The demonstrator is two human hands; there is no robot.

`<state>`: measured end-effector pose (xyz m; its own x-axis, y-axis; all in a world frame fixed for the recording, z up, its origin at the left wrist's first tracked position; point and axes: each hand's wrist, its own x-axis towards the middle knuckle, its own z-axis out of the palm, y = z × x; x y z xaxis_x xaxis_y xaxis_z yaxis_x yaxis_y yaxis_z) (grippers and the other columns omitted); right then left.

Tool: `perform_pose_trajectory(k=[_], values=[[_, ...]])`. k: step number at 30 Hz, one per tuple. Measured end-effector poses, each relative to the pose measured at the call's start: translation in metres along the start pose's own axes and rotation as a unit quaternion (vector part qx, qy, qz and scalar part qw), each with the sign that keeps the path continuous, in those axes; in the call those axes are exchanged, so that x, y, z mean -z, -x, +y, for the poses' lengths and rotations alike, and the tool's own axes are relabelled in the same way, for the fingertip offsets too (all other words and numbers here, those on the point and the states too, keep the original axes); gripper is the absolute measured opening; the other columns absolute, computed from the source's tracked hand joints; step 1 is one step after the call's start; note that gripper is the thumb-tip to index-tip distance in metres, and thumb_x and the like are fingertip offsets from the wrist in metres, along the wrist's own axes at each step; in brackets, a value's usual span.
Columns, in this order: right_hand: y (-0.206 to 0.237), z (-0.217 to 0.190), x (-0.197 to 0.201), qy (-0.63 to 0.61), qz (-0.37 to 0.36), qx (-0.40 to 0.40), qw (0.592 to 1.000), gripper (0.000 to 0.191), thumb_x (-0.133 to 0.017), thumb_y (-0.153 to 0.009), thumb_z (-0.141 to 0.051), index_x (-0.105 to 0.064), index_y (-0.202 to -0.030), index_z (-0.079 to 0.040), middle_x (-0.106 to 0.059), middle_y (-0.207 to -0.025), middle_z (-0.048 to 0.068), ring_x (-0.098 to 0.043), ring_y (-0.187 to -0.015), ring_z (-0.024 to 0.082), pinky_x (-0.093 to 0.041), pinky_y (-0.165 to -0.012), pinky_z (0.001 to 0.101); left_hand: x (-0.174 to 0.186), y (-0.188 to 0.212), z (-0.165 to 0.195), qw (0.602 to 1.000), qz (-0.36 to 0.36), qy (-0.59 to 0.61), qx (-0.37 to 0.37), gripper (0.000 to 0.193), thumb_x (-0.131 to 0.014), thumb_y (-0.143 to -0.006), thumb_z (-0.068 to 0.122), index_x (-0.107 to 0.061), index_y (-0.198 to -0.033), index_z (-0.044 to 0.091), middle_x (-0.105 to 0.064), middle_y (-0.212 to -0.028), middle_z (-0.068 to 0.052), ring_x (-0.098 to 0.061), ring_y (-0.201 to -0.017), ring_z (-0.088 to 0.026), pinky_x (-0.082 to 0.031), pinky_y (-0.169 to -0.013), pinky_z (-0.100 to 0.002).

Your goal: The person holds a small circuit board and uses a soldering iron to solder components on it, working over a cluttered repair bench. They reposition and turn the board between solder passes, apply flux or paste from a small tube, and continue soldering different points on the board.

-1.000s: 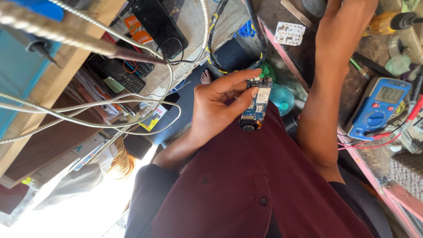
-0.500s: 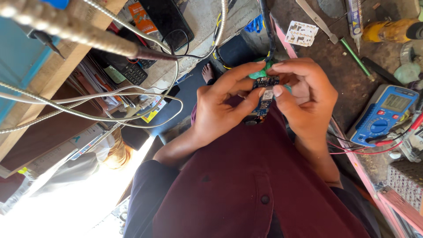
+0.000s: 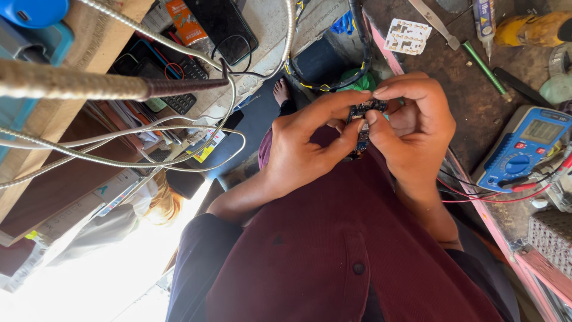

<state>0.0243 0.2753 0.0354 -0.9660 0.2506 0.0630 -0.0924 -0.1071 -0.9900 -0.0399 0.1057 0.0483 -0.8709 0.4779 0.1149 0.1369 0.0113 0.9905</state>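
Matt maroon cloth shirt (image 3: pixel 357 250); glossy blue plastic multimeter (image 3: pixel 524 149); braided metal hose (image 3: pixel 89 86); rough, stained tabletop (image 3: pixel 476 107); glossy black phone (image 3: pixel 229 27).

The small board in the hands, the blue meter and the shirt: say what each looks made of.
Small circuit board: looks like rigid dark-blue laminate with tiny metallic parts, held by left hand and right hand.
Blue meter: likely moulded plastic, smooth casing, grey screen.
Shirt: woven maroon cloth, matte, creased, with a button.
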Motion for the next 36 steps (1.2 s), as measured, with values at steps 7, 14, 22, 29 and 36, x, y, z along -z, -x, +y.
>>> perform_pose_trajectory(k=[7, 14, 22, 29, 36], values=[[0.003, -0.001, 0.0, 0.004, 0.004, -0.007, 1.0, 0.024, -0.07, -0.107, 0.011, -0.057, -0.124, 0.002, -0.055, -0.118, 0.008, -0.054, -0.106, 0.011, -0.046, -0.098, 0.0222, -0.005, 0.001, -0.003, 0.993, 0.003, 0.094, 0.07, 0.034, -0.07, -0.102, -0.008, -0.063, -0.133, 0.004, -0.078, -0.105, -0.005, -0.074, -0.094, -0.004, -0.061, -0.082, -0.019], [0.002, 0.006, 0.021, -0.015, 0.069, 0.0, 0.997, 0.017, -0.069, -0.111, -0.008, -0.057, -0.12, 0.0, -0.066, -0.112, 0.013, -0.063, -0.091, 0.014, -0.052, -0.077, 0.0242, -0.002, 0.001, -0.004, 0.975, -0.016, 0.195, 0.1, 0.03, -0.067, -0.106, -0.011, -0.062, -0.133, 0.0, -0.075, -0.106, -0.005, -0.068, -0.096, -0.002, -0.057, -0.082, -0.018], [-0.003, 0.025, 0.061, 0.028, 0.094, -0.032, 0.995, 0.015, -0.07, -0.114, -0.007, -0.06, -0.116, 0.003, -0.07, -0.1, 0.013, -0.062, -0.081, 0.013, -0.048, -0.073, 0.0227, -0.005, 0.019, -0.005, 0.966, 0.053, 0.195, 0.159, 0.036, -0.069, -0.1, -0.009, -0.061, -0.134, -0.003, -0.075, -0.106, -0.005, -0.066, -0.094, -0.003, -0.055, -0.081, -0.02], [-0.006, 0.031, 0.039, 0.073, -0.106, -0.107, 0.986, 0.011, -0.064, -0.108, -0.002, -0.063, -0.118, 0.002, -0.072, -0.107, 0.01, -0.066, -0.095, 0.012, -0.053, -0.087, 0.0243, -0.028, 0.077, -0.008, 0.936, 0.206, 0.192, 0.211, 0.033, -0.069, -0.097, -0.007, -0.063, -0.13, -0.003, -0.074, -0.101, -0.004, -0.067, -0.092, -0.004, -0.054, -0.079, -0.019], [0.009, 0.025, 0.033, 0.234, -0.251, -0.02, 0.939, 0.014, -0.071, -0.101, -0.001, -0.069, -0.115, -0.001, -0.07, -0.103, 0.007, -0.063, -0.088, 0.012, -0.051, -0.08, 0.0253, -0.05, 0.129, -0.01, 0.904, 0.32, 0.19, 0.209, 0.028, -0.069, -0.098, -0.009, -0.065, -0.125, -0.005, -0.075, -0.102, -0.006, -0.067, -0.09, -0.007, -0.052, -0.079, -0.02]])
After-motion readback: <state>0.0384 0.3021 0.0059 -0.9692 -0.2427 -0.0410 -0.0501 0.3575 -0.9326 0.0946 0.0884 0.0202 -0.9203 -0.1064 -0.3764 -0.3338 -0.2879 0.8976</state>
